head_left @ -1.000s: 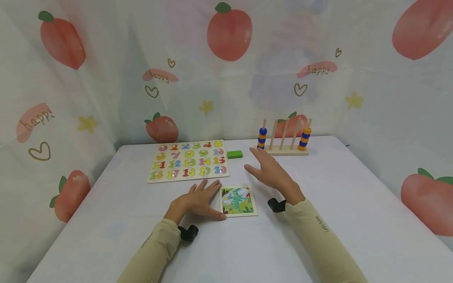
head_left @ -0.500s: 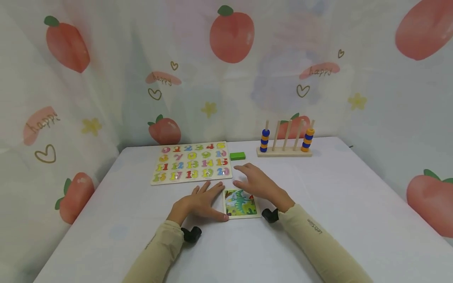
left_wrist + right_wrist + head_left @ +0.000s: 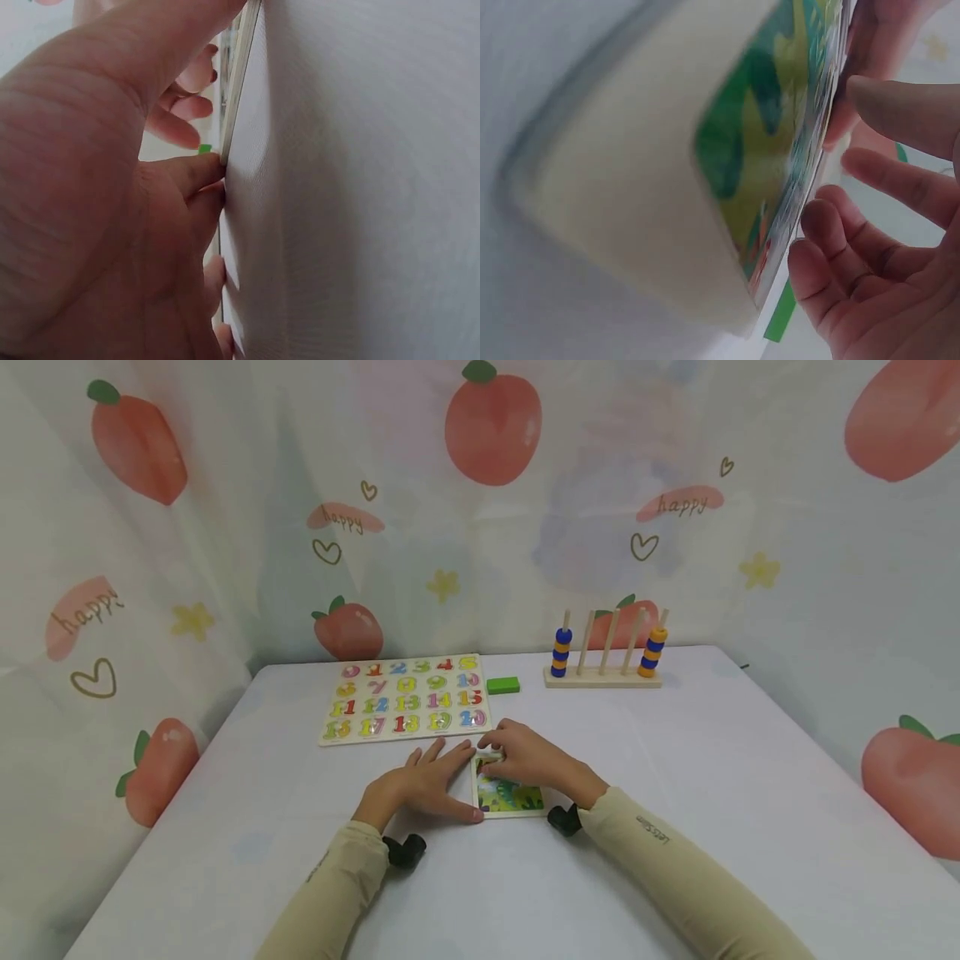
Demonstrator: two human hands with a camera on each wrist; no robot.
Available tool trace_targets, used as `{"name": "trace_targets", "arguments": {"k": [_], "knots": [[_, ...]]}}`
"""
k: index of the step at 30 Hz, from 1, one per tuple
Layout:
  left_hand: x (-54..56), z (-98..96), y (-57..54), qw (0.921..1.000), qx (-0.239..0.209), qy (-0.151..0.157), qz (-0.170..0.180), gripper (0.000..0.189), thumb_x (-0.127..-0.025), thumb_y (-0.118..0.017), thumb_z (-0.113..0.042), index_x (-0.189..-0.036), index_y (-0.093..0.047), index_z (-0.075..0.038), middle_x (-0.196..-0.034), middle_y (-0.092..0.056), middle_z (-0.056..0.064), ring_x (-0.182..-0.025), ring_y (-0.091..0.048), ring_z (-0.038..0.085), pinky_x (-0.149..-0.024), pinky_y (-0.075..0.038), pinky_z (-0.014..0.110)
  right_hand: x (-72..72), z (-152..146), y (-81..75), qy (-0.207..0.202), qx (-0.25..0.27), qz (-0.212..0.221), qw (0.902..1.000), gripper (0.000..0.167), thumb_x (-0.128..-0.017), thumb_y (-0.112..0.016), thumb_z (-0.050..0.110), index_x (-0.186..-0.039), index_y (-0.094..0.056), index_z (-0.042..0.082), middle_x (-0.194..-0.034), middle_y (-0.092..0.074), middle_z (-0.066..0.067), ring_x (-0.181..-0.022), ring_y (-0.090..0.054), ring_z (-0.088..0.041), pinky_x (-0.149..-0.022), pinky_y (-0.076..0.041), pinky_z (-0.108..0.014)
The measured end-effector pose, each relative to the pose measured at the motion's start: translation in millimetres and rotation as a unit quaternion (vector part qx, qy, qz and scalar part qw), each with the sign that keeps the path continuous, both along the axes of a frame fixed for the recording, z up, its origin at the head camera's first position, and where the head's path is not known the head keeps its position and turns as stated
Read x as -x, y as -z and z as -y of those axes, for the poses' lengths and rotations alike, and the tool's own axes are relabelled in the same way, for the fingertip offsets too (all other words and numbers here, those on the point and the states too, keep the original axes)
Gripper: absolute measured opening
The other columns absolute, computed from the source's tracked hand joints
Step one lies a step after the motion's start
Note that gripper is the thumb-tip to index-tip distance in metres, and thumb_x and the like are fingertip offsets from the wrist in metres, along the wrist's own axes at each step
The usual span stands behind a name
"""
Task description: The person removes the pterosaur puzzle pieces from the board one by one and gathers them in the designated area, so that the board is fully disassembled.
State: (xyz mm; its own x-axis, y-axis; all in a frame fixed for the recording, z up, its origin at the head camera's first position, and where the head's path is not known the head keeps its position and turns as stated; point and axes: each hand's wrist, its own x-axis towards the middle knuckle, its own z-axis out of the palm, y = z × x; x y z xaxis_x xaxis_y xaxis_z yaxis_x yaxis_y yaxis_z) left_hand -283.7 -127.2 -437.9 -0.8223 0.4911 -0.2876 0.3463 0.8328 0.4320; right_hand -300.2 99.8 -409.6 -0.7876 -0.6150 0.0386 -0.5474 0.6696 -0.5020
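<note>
A small square picture puzzle [image 3: 513,799] with a pale frame and a green dinosaur scene lies flat on the white table in the head view. My left hand [image 3: 423,789] is spread along its left side, thumb at the near left corner and index fingertip by the far left corner. Over the picture is my right hand [image 3: 536,764], its fingers loosely bent and covering the upper part. In the right wrist view the puzzle board [image 3: 630,202] fills the left, and the right hand's fingers [image 3: 821,217] hold nothing. The left wrist view has the left thumb [image 3: 172,45] at the board's thin edge.
Behind the hands lies a number board [image 3: 423,731] with colourful numerals. A green block [image 3: 503,686] is beside its right edge. Farther right stands a wooden peg rack [image 3: 603,681] with blue and orange beads on its two outer pegs. A peach-print curtain [image 3: 450,543] hangs behind.
My right hand has come left and nearer, from beside the peg rack to over the picture puzzle, and its fingers have bent more. The left hand stays in place.
</note>
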Motion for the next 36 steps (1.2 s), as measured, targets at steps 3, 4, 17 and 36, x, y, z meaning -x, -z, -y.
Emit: {"name": "trace_targets", "arguments": {"k": [3, 4, 17, 36], "knots": [[-3.4, -0.7, -5.0, 1.0000, -0.001, 0.000, -0.001, 0.114, -0.085, -0.078, -0.069, -0.173, -0.023, -0.022, -0.179, -0.016, -0.001, -0.165, 0.005, 0.030, -0.129, 0.003, 0.059, 0.4, 2, 1.9, -0.010, 0.002, 0.014, 0.9999, 0.030, -0.097, -0.081, 0.019, -0.124, -0.076, 0.005, -0.111, -0.062, -0.005, -0.101, -0.061, -0.021, -0.092, -0.057, -0.039], [-4.9, -1.1, -7.1, 1.0000, 0.000, 0.001, 0.000, 0.113, -0.086, -0.078, -0.067, -0.173, -0.023, -0.021, -0.179, -0.016, 0.000, -0.165, 0.005, 0.031, -0.130, 0.002, 0.059, 0.2, 2, 2.5, -0.010, 0.003, 0.020, 0.9997, 0.029, -0.097, -0.082, 0.018, -0.123, -0.077, 0.006, -0.111, -0.061, -0.005, -0.103, -0.061, -0.021, -0.093, -0.056, -0.039], [-5.8, -0.7, -10.7, 1.0000, 0.006, -0.003, 0.001, 0.115, -0.084, -0.077, -0.074, -0.173, -0.023, -0.024, -0.178, -0.019, 0.001, -0.165, 0.001, 0.031, -0.130, -0.001, 0.061, -2.1, 5, -0.8, -0.007, 0.000, 0.054, 0.9985, 0.028, -0.096, -0.082, 0.014, -0.121, -0.074, 0.004, -0.114, -0.058, -0.007, -0.106, -0.058, -0.022, -0.097, -0.054, -0.042], [-0.1, 0.6, -0.2, 1.0000, 0.001, -0.007, -0.002, 0.119, -0.080, -0.078, -0.079, -0.173, -0.023, -0.029, -0.178, -0.021, 0.002, -0.165, 0.000, 0.033, -0.128, -0.002, 0.065, -1.7, 2, 4.5, -0.005, 0.056, 0.041, 0.9975, 0.024, -0.099, -0.075, 0.004, -0.122, -0.068, 0.004, -0.110, -0.066, -0.006, -0.094, -0.061, -0.019, -0.087, -0.057, -0.036]]}}
